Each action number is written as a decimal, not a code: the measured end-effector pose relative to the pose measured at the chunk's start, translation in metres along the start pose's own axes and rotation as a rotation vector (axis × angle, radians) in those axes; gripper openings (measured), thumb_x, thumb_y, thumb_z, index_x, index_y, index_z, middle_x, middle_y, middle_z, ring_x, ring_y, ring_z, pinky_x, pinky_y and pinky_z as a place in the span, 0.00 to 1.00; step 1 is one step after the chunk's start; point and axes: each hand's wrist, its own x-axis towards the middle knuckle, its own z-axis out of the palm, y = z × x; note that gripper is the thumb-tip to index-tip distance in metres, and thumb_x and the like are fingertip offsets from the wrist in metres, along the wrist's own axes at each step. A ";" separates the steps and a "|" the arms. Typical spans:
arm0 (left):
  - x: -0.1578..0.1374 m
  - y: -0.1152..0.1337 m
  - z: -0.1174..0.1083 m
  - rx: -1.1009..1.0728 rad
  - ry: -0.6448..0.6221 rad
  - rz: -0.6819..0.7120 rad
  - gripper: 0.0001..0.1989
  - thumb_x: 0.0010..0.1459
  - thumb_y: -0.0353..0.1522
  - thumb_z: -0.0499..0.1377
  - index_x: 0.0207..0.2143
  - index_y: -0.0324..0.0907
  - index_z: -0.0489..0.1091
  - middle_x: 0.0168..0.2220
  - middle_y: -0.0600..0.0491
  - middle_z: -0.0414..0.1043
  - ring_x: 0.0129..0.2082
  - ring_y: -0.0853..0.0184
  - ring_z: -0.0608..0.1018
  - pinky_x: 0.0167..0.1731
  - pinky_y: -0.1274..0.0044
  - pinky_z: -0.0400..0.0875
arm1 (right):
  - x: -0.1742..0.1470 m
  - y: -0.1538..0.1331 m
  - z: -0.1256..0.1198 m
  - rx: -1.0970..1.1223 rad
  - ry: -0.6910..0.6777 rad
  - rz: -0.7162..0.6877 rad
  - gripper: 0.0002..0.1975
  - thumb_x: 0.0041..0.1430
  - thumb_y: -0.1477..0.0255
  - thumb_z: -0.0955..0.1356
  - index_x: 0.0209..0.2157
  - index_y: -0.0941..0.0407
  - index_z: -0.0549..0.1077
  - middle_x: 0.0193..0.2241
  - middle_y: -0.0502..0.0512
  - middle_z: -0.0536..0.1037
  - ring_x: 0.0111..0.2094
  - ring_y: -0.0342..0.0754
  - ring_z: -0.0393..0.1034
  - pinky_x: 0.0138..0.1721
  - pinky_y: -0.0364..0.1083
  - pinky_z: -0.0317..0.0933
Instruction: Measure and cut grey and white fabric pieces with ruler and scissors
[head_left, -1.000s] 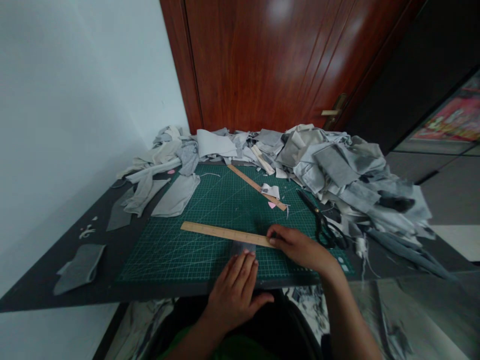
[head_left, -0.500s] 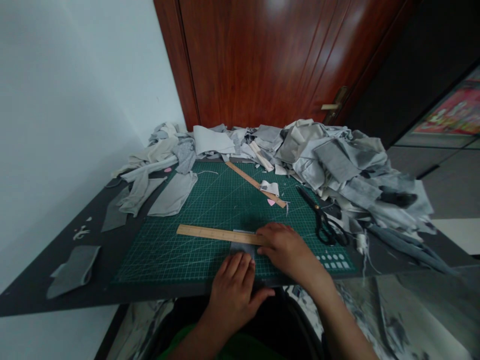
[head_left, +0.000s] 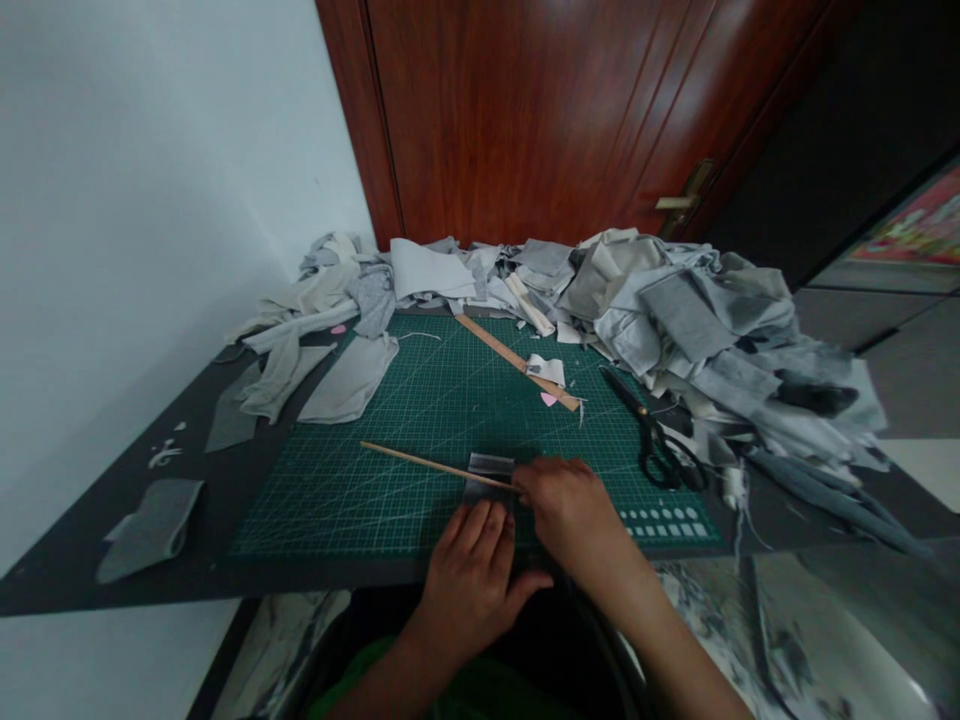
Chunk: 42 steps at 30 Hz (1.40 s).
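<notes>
Left hand (head_left: 471, 590): grip flat, fingertips on dark cloth (head_left: 491, 464).
Right hand (head_left: 574, 510): grip pinching near ruler (head_left: 420, 461) by its right end.
Near ruler: edge-up across dark cloth, above cutting mat (head_left: 337, 480).
Scissors (head_left: 651, 440): mat's right edge, beside scrap heap (head_left: 697, 320).
Far ruler (head_left: 495, 343): slanted, partly covered by white scrap (head_left: 549, 370).

Dim, cool light greys the plain white wall (head_left: 165, 200) and leaves the tall black panel (head_left: 847, 130) nearly featureless. Soft shadow darkens the green gridded cutting mat (head_left: 435, 390) beside the person's bare right hand (head_left: 574, 510). Wide-angle stretch and blur smear the long blue-grey fabric strip (head_left: 832, 490) rightward.
</notes>
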 end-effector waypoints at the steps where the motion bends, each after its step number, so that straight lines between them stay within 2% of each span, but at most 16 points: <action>1: 0.000 0.000 0.000 0.004 0.004 0.002 0.30 0.69 0.51 0.50 0.44 0.34 0.78 0.48 0.41 0.80 0.49 0.52 0.80 0.51 0.61 0.73 | 0.000 0.000 0.001 0.017 -0.010 -0.017 0.14 0.62 0.82 0.62 0.40 0.54 0.77 0.37 0.59 0.82 0.40 0.54 0.76 0.40 0.50 0.57; 5: 0.001 0.000 0.000 0.002 0.011 0.011 0.31 0.69 0.51 0.49 0.44 0.34 0.78 0.48 0.40 0.80 0.51 0.52 0.79 0.53 0.62 0.73 | 0.001 0.006 0.006 0.096 -0.040 -0.039 0.14 0.65 0.80 0.62 0.39 0.53 0.78 0.37 0.56 0.82 0.39 0.52 0.76 0.39 0.48 0.57; 10: 0.001 0.000 0.001 -0.004 0.008 0.009 0.30 0.69 0.50 0.49 0.44 0.33 0.78 0.49 0.39 0.79 0.51 0.52 0.79 0.53 0.61 0.73 | 0.004 0.008 0.006 0.033 0.019 0.070 0.10 0.65 0.77 0.64 0.41 0.54 0.77 0.41 0.61 0.80 0.44 0.56 0.74 0.43 0.50 0.58; 13: 0.001 0.001 0.000 -0.007 -0.002 0.005 0.31 0.69 0.51 0.49 0.45 0.32 0.78 0.49 0.38 0.79 0.51 0.51 0.79 0.53 0.60 0.73 | 0.004 0.005 0.005 0.005 0.038 0.013 0.06 0.64 0.75 0.67 0.40 0.55 0.77 0.42 0.61 0.79 0.46 0.58 0.73 0.45 0.51 0.59; 15: 0.002 0.001 -0.001 -0.015 -0.027 -0.003 0.31 0.69 0.50 0.49 0.46 0.33 0.78 0.49 0.39 0.79 0.52 0.50 0.78 0.53 0.60 0.73 | 0.005 0.004 0.005 0.004 0.016 -0.024 0.05 0.63 0.75 0.67 0.39 0.54 0.77 0.40 0.59 0.79 0.45 0.57 0.73 0.43 0.50 0.59; 19: 0.004 0.001 -0.004 -0.041 -0.119 -0.036 0.26 0.69 0.48 0.53 0.48 0.36 0.78 0.51 0.41 0.78 0.53 0.51 0.77 0.54 0.60 0.73 | 0.008 0.004 0.007 0.035 -0.007 0.026 0.07 0.64 0.76 0.66 0.38 0.54 0.77 0.38 0.58 0.80 0.42 0.53 0.75 0.40 0.48 0.59; 25: 0.011 -0.002 -0.011 -0.115 -0.176 -0.074 0.25 0.66 0.49 0.56 0.45 0.36 0.78 0.52 0.42 0.77 0.52 0.49 0.77 0.52 0.57 0.74 | 0.014 0.011 0.011 0.095 0.051 0.069 0.06 0.63 0.74 0.68 0.37 0.53 0.78 0.38 0.57 0.81 0.44 0.55 0.74 0.44 0.49 0.59; 28: 0.019 -0.004 -0.017 -0.210 -0.193 -0.128 0.18 0.65 0.45 0.59 0.43 0.39 0.77 0.49 0.45 0.78 0.51 0.51 0.77 0.51 0.58 0.74 | 0.017 0.016 0.015 0.144 0.078 0.080 0.05 0.62 0.74 0.70 0.36 0.52 0.79 0.39 0.57 0.81 0.46 0.55 0.73 0.46 0.49 0.59; 32: 0.030 -0.013 -0.018 -0.348 -0.210 -0.169 0.08 0.67 0.32 0.57 0.36 0.42 0.74 0.39 0.51 0.78 0.43 0.59 0.79 0.45 0.65 0.76 | 0.022 0.024 0.020 0.254 0.085 0.072 0.04 0.60 0.74 0.71 0.35 0.52 0.80 0.38 0.55 0.82 0.46 0.54 0.73 0.48 0.49 0.60; 34: 0.032 -0.020 -0.014 -0.379 -0.169 -0.185 0.08 0.67 0.28 0.55 0.38 0.43 0.73 0.37 0.51 0.79 0.40 0.61 0.80 0.43 0.67 0.77 | 0.023 0.027 0.021 0.297 0.089 0.067 0.04 0.60 0.74 0.71 0.35 0.52 0.80 0.38 0.55 0.82 0.45 0.53 0.73 0.48 0.48 0.60; 38: 0.032 -0.034 -0.004 -0.404 -0.074 -0.171 0.13 0.67 0.26 0.53 0.51 0.44 0.71 0.42 0.51 0.80 0.41 0.62 0.81 0.42 0.69 0.78 | 0.023 0.029 0.020 0.317 0.087 0.048 0.03 0.60 0.73 0.72 0.34 0.52 0.81 0.38 0.55 0.81 0.45 0.53 0.74 0.47 0.47 0.61; 42: 0.030 -0.037 0.000 -0.397 -0.121 -0.113 0.16 0.66 0.24 0.53 0.53 0.44 0.70 0.43 0.50 0.79 0.42 0.62 0.80 0.44 0.69 0.78 | 0.024 0.029 0.019 0.328 0.087 0.045 0.03 0.60 0.73 0.72 0.34 0.52 0.81 0.38 0.55 0.81 0.44 0.52 0.74 0.47 0.47 0.61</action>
